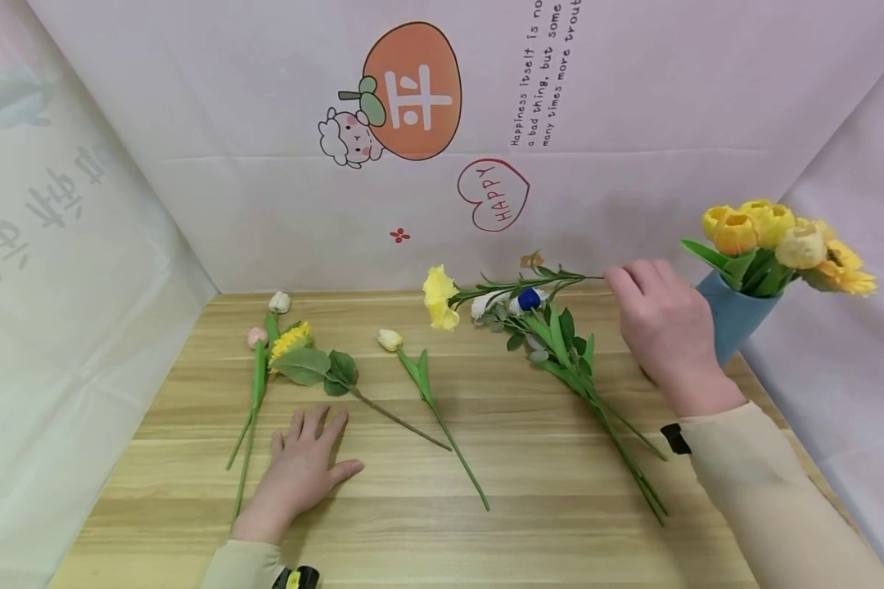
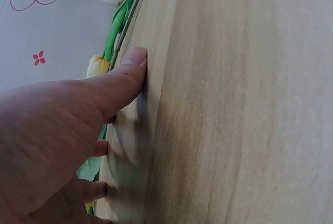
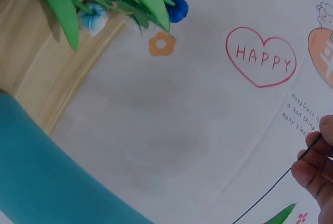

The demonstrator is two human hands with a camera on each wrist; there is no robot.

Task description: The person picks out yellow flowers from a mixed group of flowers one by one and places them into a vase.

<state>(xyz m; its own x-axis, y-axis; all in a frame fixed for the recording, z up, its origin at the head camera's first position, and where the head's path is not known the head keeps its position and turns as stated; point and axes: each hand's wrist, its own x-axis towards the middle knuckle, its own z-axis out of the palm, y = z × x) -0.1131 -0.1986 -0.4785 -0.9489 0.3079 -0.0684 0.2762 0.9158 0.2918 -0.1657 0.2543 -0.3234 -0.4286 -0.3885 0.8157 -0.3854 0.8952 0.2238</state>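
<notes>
A yellow carnation (image 1: 439,298) lies sideways in the air, its bloom pointing left. My right hand (image 1: 663,331) pinches its thin stem, which also shows between the fingertips in the right wrist view. Just right of that hand stands a blue vase (image 1: 740,319) holding several yellow and orange flowers (image 1: 769,233), partly hidden behind the hand. Fingers spread, my left hand (image 1: 305,470) rests on the wooden table (image 1: 545,532) and holds nothing. A yellow sunflower (image 1: 292,339) with a brown stem lies beyond its fingertips.
Left of the sunflower lie a pink tulip (image 1: 257,337) and a white tulip (image 1: 280,303). A cream tulip (image 1: 390,340) lies mid-table. Under the carnation is a bunch with white and blue blooms (image 1: 529,300) and green leaves. A printed cloth (image 1: 265,204) hangs behind.
</notes>
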